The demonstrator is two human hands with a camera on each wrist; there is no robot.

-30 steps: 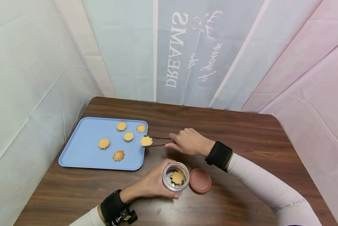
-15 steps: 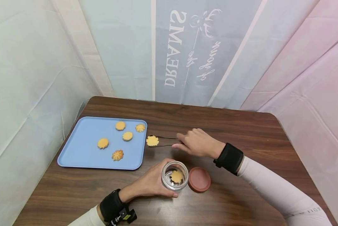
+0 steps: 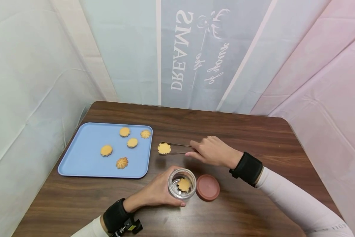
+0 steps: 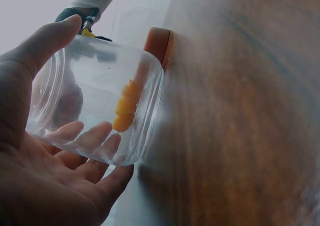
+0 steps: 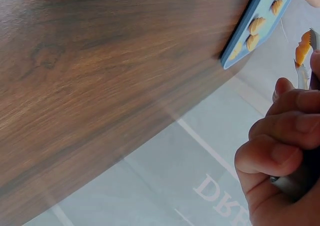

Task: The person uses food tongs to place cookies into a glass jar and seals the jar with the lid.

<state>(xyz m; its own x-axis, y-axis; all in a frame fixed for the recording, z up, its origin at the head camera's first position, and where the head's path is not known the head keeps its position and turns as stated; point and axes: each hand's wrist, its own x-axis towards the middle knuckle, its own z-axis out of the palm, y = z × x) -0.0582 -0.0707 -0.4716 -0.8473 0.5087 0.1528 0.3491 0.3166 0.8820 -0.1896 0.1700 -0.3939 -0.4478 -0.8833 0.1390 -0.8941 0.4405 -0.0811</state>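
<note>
My left hand (image 3: 161, 189) grips a clear jar (image 3: 181, 197) with its mouth facing up. One flower-shaped cookie (image 4: 126, 106) lies at the bottom of the jar. Beside the jar rests a reddish-brown round lid (image 3: 208, 187) on the table. Farther back, my right hand (image 3: 214, 150) holds metal tongs (image 3: 177, 153), fingers wrapped round the dark handle in the right wrist view. A pale yellow cookie (image 3: 164, 148) is pinched between the serrated tips, above the table between the tray and the jar.
A blue tray (image 3: 85, 158) lies on the left of the wooden table (image 3: 239, 131) with several cookies (image 3: 122, 163) spread over it. Fabric curtains (image 3: 130, 49) hang along the table's back and sides.
My right hand has carried the tongs and their cookie rightward from over the tray's right edge to beyond it. The left hand and jar stay in place as the view shifts slightly.
</note>
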